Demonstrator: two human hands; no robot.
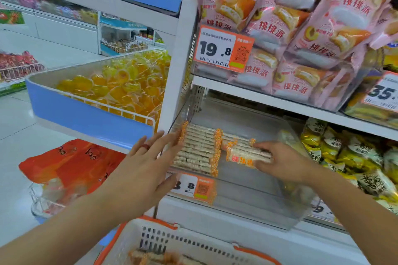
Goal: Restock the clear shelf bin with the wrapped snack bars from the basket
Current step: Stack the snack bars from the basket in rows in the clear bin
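Inside the clear bin (247, 189), right-hand fingers (263, 146) rest on a snack bar (243, 157).

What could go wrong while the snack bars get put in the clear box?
The right hand holds a bar that lies crooked beside the neat row; left that way, it may waste room for later bars. The left hand is flat against the end of that row, so a hard push could knock it askew. The bin slopes toward the front, so loose bars might slide forward.
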